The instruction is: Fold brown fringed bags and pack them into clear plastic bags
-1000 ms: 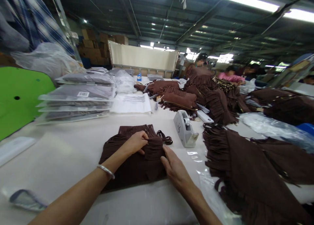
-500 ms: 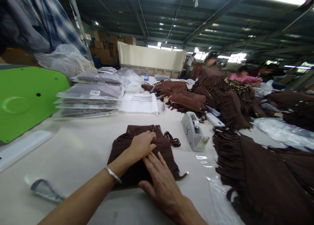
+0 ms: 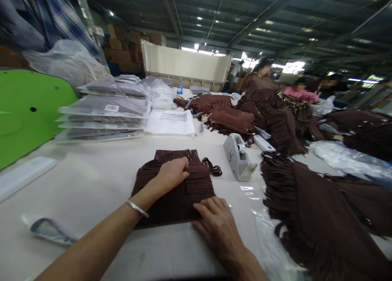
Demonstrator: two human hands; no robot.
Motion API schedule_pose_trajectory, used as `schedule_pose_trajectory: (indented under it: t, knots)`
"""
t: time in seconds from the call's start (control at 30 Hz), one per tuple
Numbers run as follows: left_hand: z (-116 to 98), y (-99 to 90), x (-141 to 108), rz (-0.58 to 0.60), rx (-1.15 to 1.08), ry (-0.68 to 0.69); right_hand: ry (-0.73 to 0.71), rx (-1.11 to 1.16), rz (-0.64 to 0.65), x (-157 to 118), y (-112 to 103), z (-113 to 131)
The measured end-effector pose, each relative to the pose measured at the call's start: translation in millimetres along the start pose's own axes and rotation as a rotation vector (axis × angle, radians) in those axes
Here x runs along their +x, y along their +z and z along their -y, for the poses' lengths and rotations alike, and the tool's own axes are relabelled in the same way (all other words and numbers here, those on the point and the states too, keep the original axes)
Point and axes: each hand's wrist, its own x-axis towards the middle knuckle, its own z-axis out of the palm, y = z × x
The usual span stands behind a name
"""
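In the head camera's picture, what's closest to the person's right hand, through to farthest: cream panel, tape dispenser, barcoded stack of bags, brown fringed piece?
From the right hand:
1. Brown fringed piece: at the fingertips, extending left.
2. Tape dispenser: beyond the hand, slightly right.
3. Barcoded stack of bags: farther back, left.
4. Cream panel: in the background, beyond the table.

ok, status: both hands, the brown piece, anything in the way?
Left hand on fringe, upper part; right hand at near right corner. Fringed brown piece lying on table. Tape dispenser off its right, clear of it.
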Motion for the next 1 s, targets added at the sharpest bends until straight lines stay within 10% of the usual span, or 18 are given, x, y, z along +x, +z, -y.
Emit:
schedule_pose_trajectory:
  t: [0.47, 0.7, 1.0]
  knots:
    - [6.7, 16.5, -38.3, 0.000, 0.245, 0.635, 0.144, 0.245, -0.429, 10.7, 24.2, 2.5]
    - [2.0, 17.1, -50.1, -0.104, 0.356, 0.747, 0.021, 0.234, -0.278, 1.8, 49.4, 26.3]
    - [13.0, 27.4, -58.4, -0.182, 0.376, 0.721, 0.181, 0.275, -0.282, 0.3, 3.9, 3.1]
